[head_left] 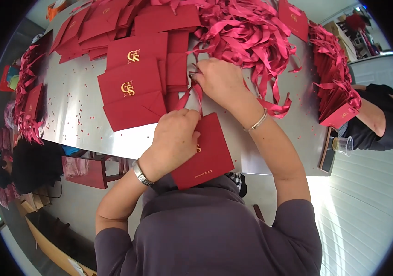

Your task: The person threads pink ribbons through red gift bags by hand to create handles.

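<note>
A small red paper gift bag [208,158] with gold print lies tilted at the table's near edge, partly overhanging it. My left hand [171,140] is closed on its upper corner, with the thumb on the front. Just beyond, my right hand [217,83] pinches a pinkish-red ribbon [197,97] that runs down toward the bag's top edge. Where the ribbon meets the bag is hidden by my left fingers. Overlapping flat red bags [132,78] lie to the left of both hands. A tangled heap of loose ribbons [247,37] sits beyond my right hand.
The metal table [74,112] is sprinkled with small red dots. At right stands a row of ribboned bags [337,96], near another person's arm [372,117]. A clear plastic cup [343,146] and a phone-like dark slab [327,154] are at the right edge. More ribboned bags [31,106] line the left edge.
</note>
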Demonstrator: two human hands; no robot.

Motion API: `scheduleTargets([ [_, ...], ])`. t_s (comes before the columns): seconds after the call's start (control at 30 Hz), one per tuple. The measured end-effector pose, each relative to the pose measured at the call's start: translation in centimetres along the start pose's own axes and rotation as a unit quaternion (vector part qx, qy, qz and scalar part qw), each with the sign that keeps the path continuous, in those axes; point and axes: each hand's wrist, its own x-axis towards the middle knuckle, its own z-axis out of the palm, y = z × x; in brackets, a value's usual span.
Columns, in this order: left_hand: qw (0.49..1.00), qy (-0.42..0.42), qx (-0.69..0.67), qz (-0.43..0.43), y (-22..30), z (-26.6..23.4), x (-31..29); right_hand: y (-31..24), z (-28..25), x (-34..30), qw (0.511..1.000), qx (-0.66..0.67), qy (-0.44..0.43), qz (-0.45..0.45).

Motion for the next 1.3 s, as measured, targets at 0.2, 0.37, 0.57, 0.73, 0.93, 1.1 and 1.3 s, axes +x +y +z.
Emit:
scheduleTargets([
  [0.2, 0.996, 0.046, -0.073, -0.015, -0.9, 0.2, -1.0, 0.0, 0.6, -0.9, 0.999, -0.025, 0.036, -0.001],
  [0.37, 0.990, 0.037, -0.129, -0.036, -1.8, -0.3, -1.2, -1.1, -3.2, -4.7, 0.954, 0.257, 0.110, 0.105],
  [0.57, 0.964, -0.043, -0.243, -0.097, -2.5, -0.6, -0.4, -5.2, -4.5, -12.1, 0.895, 0.392, -0.037, 0.210],
  [0.73, 0.962, -0.079, -0.246, -0.088, -2.4, -0.6, 0.2, -5.9, -1.9, -12.6, 0.965, 0.227, -0.005, 0.130],
  [0.93, 0.967, -0.053, -0.235, -0.080, -2.4, 0.0, -0.4, -5.8, -2.1, -11.5, 0.969, 0.196, -0.069, 0.136],
  [1.1, 0.977, -0.023, -0.201, -0.071, -2.1, 0.6, -0.8, -5.6, -2.1, -10.8, 0.928, 0.267, -0.122, 0.232],
  [1.3, 0.965, -0.058, -0.233, -0.105, -2.0, 0.0, -0.8, -6.0, -2.6, -10.9, 0.957, 0.222, -0.106, 0.155],
])
